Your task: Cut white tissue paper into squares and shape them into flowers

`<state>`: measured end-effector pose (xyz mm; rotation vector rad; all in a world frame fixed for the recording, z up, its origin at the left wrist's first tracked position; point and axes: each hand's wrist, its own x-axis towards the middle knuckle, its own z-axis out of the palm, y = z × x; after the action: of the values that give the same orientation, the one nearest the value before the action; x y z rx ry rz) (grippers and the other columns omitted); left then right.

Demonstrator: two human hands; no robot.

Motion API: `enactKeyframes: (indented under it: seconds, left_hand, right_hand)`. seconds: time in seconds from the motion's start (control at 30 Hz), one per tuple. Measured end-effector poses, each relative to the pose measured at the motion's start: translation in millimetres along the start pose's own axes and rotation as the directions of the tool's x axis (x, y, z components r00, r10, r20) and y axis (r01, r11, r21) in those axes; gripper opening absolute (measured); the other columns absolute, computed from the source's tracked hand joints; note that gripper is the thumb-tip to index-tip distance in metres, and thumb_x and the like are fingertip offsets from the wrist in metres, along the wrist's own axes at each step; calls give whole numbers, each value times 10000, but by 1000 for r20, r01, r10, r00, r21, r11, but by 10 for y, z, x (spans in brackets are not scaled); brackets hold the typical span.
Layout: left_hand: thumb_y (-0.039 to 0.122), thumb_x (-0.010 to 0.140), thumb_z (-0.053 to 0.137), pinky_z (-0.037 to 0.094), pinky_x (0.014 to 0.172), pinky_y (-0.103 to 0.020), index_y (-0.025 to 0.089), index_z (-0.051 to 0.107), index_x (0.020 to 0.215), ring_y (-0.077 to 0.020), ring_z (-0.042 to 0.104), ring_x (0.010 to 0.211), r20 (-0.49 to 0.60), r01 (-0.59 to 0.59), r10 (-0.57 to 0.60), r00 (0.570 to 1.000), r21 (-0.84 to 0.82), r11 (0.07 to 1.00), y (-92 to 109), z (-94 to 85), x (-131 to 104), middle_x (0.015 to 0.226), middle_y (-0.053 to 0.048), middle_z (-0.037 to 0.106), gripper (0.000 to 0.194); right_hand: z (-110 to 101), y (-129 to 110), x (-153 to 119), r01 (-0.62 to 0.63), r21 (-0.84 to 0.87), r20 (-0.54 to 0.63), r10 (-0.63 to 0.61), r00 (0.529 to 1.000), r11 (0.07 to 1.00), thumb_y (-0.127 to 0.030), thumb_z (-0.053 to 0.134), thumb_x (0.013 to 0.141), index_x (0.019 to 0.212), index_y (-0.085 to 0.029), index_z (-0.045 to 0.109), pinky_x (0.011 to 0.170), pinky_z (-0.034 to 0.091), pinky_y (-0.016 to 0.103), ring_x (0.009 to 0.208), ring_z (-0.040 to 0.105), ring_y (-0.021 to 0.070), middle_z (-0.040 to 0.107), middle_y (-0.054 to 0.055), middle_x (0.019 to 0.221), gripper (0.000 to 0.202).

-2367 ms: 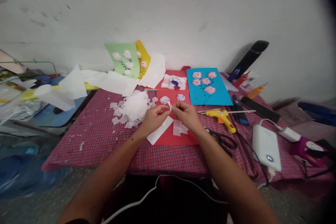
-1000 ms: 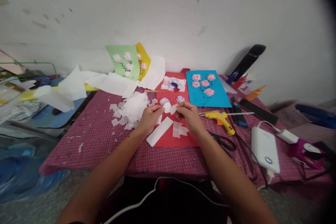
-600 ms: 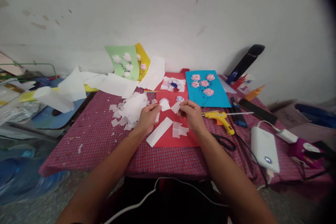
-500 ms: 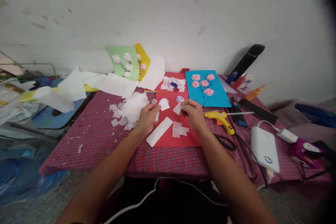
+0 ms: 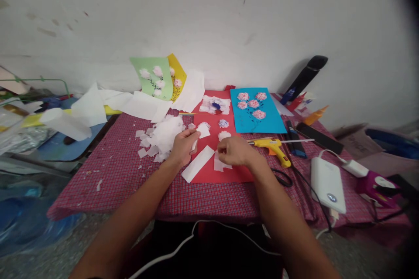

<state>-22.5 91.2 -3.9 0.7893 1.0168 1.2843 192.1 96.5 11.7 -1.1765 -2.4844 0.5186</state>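
Note:
My left hand (image 5: 184,144) pinches a small white paper piece (image 5: 203,129) over the left part of the red sheet (image 5: 238,176). My right hand (image 5: 233,150) is closed above the small white paper squares (image 5: 218,165) on that sheet; whatever its fingertips hold is too hidden to name. Just behind it is a white paper flower (image 5: 224,135), with a purple-speckled flower (image 5: 223,124) farther back. A folded white strip (image 5: 198,164) lies slanted between my hands. Left of my left hand, white paper squares form a heap (image 5: 165,136).
A blue card with pink flowers (image 5: 258,111) lies at the back right. To the right are a yellow glue gun (image 5: 276,150) with its cable and a white power bank (image 5: 327,185). Green (image 5: 152,76) and yellow cards lean on the wall.
My right hand has moved down and slightly left, over the small squares, and its fingers have curled. The pale piece it held is out of sight. A white flower now shows behind it.

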Motion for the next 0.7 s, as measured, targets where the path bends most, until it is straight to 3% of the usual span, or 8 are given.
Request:
enactKeyframes:
  seconds: [0.1, 0.23, 0.33, 0.4, 0.53, 0.7]
  left_hand:
    - [306, 661, 824, 156, 354, -211, 184, 570, 762, -33, 281, 379, -2, 8, -8, 1000, 32, 999, 11, 13, -7, 519, 97, 416, 300]
    - [315, 669, 813, 194, 358, -216, 185, 589, 753, -46, 322, 361, 20, 25, -27, 999, 100, 995, 0, 26, -24, 498, 94, 437, 273]
    - [330, 682, 821, 309, 412, -213, 176, 627, 775, -61, 425, 406, 65, 4, -13, 998, 140, 990, -33, 21, -36, 550, 72, 536, 265]
    - [341, 698, 821, 392, 482, -221, 167, 659, 810, -77, 508, 480, 116, -21, 1, 993, 170, 985, -58, 9, -46, 629, 45, 614, 262]
    - [355, 721, 810, 464, 594, -245, 156, 696, 850, -109, 597, 607, 217, -65, 8, 976, 257, 964, -94, -12, -61, 748, 1, 687, 263]
    - [365, 724, 808, 468, 603, -250, 162, 682, 891, -108, 590, 593, 189, -65, 20, 982, 237, 969, -105, -9, -47, 741, 5, 681, 291]
  right_hand:
    - [20, -10, 20, -25, 58, -11, 25, 1000, 998, -207, 627, 736, 581, -202, 628, 555, 253, 294, 552, 451, 138, 628, 4, 610, 155]
    - [19, -73, 67, -82, 264, -238, 148, 960, 961, -259, 582, 841, 705, -200, 653, 590, 335, 280, 624, 523, 148, 660, 9, 700, 164]
    - [52, -157, 104, -64, 494, -308, 243, 920, 867, -345, 611, 865, 850, -197, 676, 616, 396, 278, 680, 559, 159, 681, 21, 792, 163]
    - [87, -204, 122, -39, 615, -299, 279, 913, 787, -404, 633, 864, 866, -195, 671, 608, 405, 277, 669, 548, 154, 658, 14, 772, 212]
    - [141, -238, 142, -75, 779, -203, 364, 909, 623, -466, 685, 825, 720, -198, 635, 533, 369, 266, 558, 478, 130, 564, -23, 605, 292]
    - [156, -215, 164, -152, 886, -66, 443, 894, 438, -441, 729, 769, 671, -185, 666, 486, 352, 262, 484, 479, 120, 591, -11, 538, 282]
